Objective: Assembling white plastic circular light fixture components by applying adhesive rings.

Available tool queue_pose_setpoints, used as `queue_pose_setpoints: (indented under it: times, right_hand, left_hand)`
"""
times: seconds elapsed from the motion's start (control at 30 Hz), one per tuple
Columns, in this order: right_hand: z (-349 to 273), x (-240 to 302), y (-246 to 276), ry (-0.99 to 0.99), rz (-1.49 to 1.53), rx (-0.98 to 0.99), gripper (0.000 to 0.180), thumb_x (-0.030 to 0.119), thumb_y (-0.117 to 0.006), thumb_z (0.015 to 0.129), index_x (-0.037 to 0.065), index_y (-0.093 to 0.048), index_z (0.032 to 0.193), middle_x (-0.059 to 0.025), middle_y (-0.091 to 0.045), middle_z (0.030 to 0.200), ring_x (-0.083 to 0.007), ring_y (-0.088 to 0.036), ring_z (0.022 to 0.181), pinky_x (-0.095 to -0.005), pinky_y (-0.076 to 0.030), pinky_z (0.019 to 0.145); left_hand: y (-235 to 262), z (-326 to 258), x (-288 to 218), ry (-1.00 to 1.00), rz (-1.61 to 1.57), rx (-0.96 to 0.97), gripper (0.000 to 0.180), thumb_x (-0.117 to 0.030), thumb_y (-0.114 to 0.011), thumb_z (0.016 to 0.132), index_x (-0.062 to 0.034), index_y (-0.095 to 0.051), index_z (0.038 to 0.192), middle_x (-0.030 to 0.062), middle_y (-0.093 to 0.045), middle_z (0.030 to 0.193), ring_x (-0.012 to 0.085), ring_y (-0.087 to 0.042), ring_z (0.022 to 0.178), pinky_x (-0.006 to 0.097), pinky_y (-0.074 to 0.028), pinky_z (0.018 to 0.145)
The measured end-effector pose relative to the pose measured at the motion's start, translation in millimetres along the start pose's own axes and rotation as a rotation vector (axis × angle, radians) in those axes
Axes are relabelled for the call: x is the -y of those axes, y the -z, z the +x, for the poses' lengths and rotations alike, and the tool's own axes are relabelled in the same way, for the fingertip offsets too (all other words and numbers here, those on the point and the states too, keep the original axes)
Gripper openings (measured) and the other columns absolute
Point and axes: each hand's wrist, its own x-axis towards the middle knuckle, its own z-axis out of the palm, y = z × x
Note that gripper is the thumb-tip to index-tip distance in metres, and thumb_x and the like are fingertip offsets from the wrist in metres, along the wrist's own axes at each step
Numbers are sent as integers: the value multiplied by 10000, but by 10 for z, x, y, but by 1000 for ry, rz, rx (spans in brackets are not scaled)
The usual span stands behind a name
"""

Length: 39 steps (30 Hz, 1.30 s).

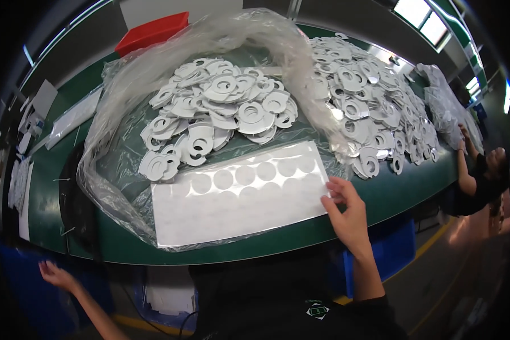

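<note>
A glossy white sheet (238, 195) printed with rows of round sticker discs lies at the near edge of the green table (391, 190). My right hand (345, 212) pinches the sheet's right edge between thumb and fingers. My left hand (55, 276) hangs low at the left, below the table edge, fingers loosely spread and holding nothing. Behind the sheet, a heap of flat white cut-out rings (215, 110) rests on an opened clear plastic bag (113, 170).
A larger heap of the same white rings (374, 107) covers the table's right side. A red tray (153, 31) stands at the back. White sheets (25, 192) lie at the far left. Blue bins (399, 246) sit under the table. Another person (481, 175) works at the right end.
</note>
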Motion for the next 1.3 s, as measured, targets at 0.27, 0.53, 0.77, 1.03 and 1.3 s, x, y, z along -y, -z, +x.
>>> queue_pose_setpoints:
  times: [0.27,0.53,0.77,1.03,1.3]
  right_hand:
    - [568,195,127,135,-222,268,243,139,-675,795,21,-626,1002,-109,-650,890,-254,-617,776,-326,-494,705]
    - [1390,66,-310,606,-243,680,289,143,-704,771,47,-638,1035,-95,-599,1049,-281,-517,1039,-369,-412,906]
    - [1384,78,-390,674,-249,620,563,288,-811,631,39,-599,1089,-127,-560,1084,-298,-501,1050,-387,-415,898]
    - [1453,204,-413,459,-367,782,549,291,-863,514,58,-550,900,-105,-575,926,-302,-524,969,-383,-429,816]
    - [1304,423,-345,363,-422,741,440,210,-825,576,44,-536,862,-116,-604,859,-297,-577,852,-369,-448,735]
  left_hand:
    - [-1175,-1476,-3001,-790,-149,954,328,-29,-610,772,-29,-574,1098,170,-547,1169,332,-503,1121,399,-384,964]
    - [-1994,-2126,-3391,-948,-264,1335,284,-69,-702,711,-61,-604,978,71,-590,1053,288,-513,1056,385,-387,919]
    - [-2188,-2264,-3346,-926,-246,1159,230,-29,-671,732,-52,-604,951,93,-591,992,284,-542,978,396,-420,850]
    - [-1952,-2739,-3540,-808,-293,1337,371,-242,-640,819,16,-546,1068,172,-520,1103,326,-484,1030,404,-391,899]
    - [-1919,-2721,-3604,-767,-153,1390,403,-359,-691,767,-2,-532,866,135,-538,879,297,-504,852,390,-413,733]
